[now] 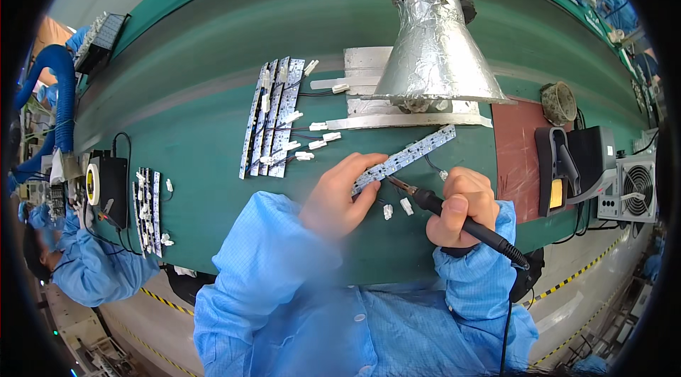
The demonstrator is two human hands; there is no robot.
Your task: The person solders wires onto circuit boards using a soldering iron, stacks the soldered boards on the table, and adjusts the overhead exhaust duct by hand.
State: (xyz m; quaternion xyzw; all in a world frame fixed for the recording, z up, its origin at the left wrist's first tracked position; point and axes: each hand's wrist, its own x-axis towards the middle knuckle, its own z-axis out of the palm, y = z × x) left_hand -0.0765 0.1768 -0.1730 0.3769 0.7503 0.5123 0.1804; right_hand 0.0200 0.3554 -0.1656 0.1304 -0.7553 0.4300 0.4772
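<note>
My left hand [344, 192] pinches the near end of a narrow circuit board strip [418, 150] between thumb and fingers. The strip slants up to the right, its far end close to a metal bar. In my right hand [464, 208] is a soldering iron [429, 200], black-handled, its tip at the strip's lower edge near my left fingertips. Short dark wires with white connectors [406, 206] hang from the strip onto the green mat. A thin haze blurs part of my left wrist and sleeve.
A foil-covered fume hood [440, 51] hangs above metal plates. Several board strips [273, 118] with white connectors lie at left, and more [147, 210] farther left. At right are a red-brown mat [516, 157], a round tin [558, 103] and an iron stand [560, 171]. Other people work at both sides.
</note>
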